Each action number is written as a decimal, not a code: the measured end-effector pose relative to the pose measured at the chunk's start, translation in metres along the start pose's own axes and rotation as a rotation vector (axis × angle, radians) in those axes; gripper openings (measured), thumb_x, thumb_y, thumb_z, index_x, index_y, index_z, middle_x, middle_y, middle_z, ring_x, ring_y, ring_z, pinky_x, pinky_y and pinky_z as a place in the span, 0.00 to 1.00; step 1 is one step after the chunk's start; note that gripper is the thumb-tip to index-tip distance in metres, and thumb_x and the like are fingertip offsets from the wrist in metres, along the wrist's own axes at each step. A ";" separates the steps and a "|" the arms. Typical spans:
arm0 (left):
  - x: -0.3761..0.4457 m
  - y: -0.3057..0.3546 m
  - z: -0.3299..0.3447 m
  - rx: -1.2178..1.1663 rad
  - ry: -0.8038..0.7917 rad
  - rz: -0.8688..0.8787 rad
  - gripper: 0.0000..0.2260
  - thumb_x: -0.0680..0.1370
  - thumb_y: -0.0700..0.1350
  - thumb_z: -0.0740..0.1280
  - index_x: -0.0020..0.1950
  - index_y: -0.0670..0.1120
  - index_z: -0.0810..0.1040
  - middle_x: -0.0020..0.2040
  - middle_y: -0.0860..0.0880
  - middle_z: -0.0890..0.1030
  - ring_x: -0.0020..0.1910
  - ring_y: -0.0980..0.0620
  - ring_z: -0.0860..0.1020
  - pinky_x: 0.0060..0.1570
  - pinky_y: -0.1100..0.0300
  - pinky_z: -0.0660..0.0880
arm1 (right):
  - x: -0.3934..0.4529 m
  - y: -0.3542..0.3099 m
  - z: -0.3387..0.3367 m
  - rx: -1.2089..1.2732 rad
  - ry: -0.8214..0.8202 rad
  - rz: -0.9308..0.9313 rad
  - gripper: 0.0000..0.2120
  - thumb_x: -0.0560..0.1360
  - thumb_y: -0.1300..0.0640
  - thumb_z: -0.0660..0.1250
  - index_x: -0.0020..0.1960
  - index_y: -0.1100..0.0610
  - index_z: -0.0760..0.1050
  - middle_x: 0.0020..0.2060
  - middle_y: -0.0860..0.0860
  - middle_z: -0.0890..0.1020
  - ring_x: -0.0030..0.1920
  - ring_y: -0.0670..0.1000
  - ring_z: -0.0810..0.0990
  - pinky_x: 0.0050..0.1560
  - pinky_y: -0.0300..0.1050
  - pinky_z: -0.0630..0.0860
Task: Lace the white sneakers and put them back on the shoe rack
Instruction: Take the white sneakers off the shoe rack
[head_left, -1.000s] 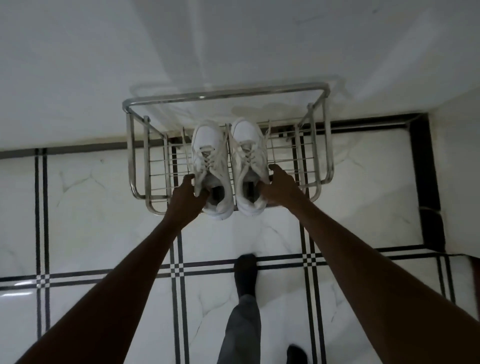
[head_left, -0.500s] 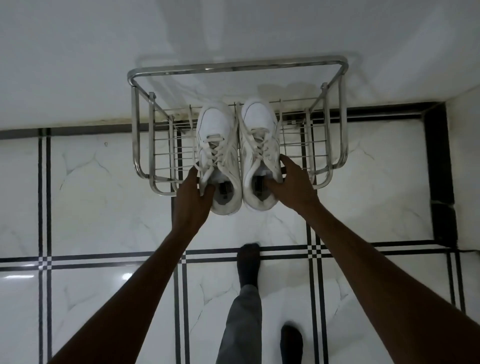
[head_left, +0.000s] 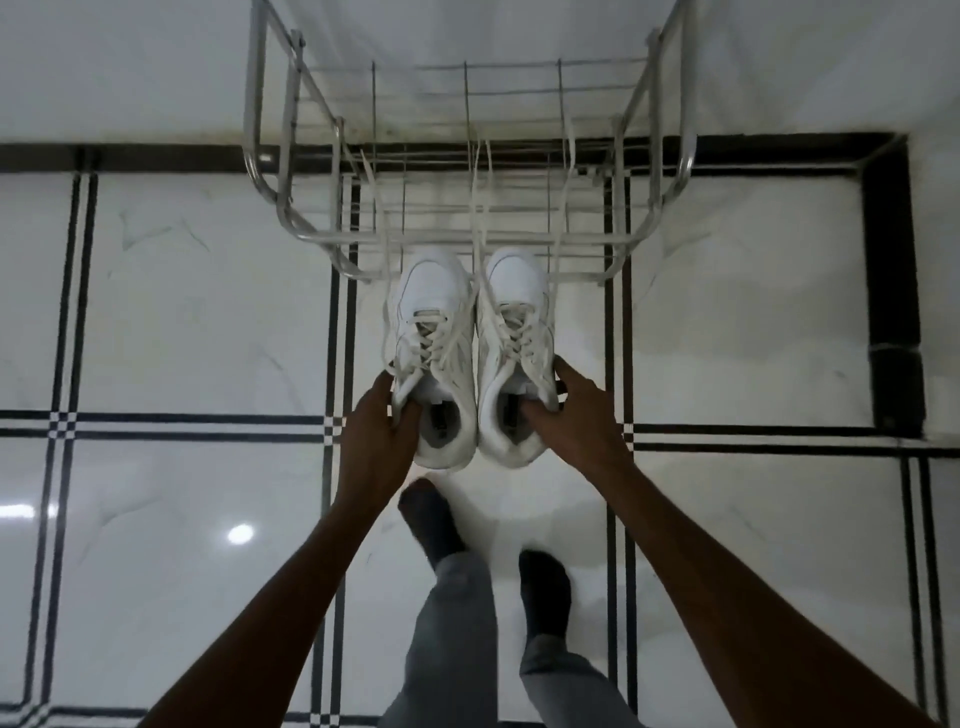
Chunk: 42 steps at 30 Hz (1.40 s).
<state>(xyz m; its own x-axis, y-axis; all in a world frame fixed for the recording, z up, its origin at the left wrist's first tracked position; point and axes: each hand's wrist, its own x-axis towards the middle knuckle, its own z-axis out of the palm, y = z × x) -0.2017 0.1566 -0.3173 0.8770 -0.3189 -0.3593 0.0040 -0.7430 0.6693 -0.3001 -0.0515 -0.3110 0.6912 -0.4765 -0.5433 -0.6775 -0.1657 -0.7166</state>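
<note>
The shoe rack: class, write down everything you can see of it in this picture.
The shoe rack is shiny metal tubing with thin wire-grid shelves, standing on the tiled floor against the white wall. Seen from above, its rounded corners curve down at the front. No shoes sit on it; the sneakers' toes only overlap its front edge. Loose white laces trail across its wire shelves; whether they rest on the wires cannot be told. Neither hand touches it.

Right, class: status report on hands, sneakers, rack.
Left hand grips left sneaker. Right hand grips right sneaker. Both off shoe rack; laces trail over it.
</note>
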 end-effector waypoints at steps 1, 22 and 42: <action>-0.006 -0.012 0.007 0.012 -0.014 -0.016 0.09 0.82 0.43 0.64 0.62 0.47 0.77 0.39 0.52 0.80 0.36 0.57 0.77 0.31 0.68 0.68 | -0.003 0.013 0.007 -0.013 -0.005 0.019 0.22 0.74 0.57 0.70 0.68 0.56 0.73 0.48 0.49 0.81 0.49 0.50 0.81 0.48 0.44 0.78; -0.002 -0.271 0.215 0.014 -0.039 -0.157 0.19 0.79 0.57 0.61 0.66 0.51 0.76 0.56 0.48 0.84 0.53 0.43 0.82 0.53 0.45 0.79 | 0.057 0.292 0.197 -0.015 0.100 0.102 0.26 0.77 0.54 0.69 0.73 0.54 0.69 0.64 0.54 0.80 0.63 0.54 0.79 0.63 0.49 0.77; 0.032 -0.277 0.205 -0.251 0.065 0.240 0.04 0.77 0.41 0.75 0.49 0.43 0.81 0.48 0.48 0.82 0.48 0.51 0.83 0.48 0.51 0.83 | 0.095 0.213 0.253 -0.487 0.174 -0.191 0.13 0.76 0.49 0.67 0.41 0.58 0.78 0.39 0.55 0.83 0.37 0.53 0.79 0.36 0.41 0.66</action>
<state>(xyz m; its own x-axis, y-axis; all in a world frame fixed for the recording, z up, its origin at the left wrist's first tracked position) -0.2735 0.2320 -0.6478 0.8963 -0.4222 -0.1357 -0.0946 -0.4811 0.8715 -0.3153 0.0862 -0.6263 0.7895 -0.5275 -0.3137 -0.6106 -0.6238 -0.4879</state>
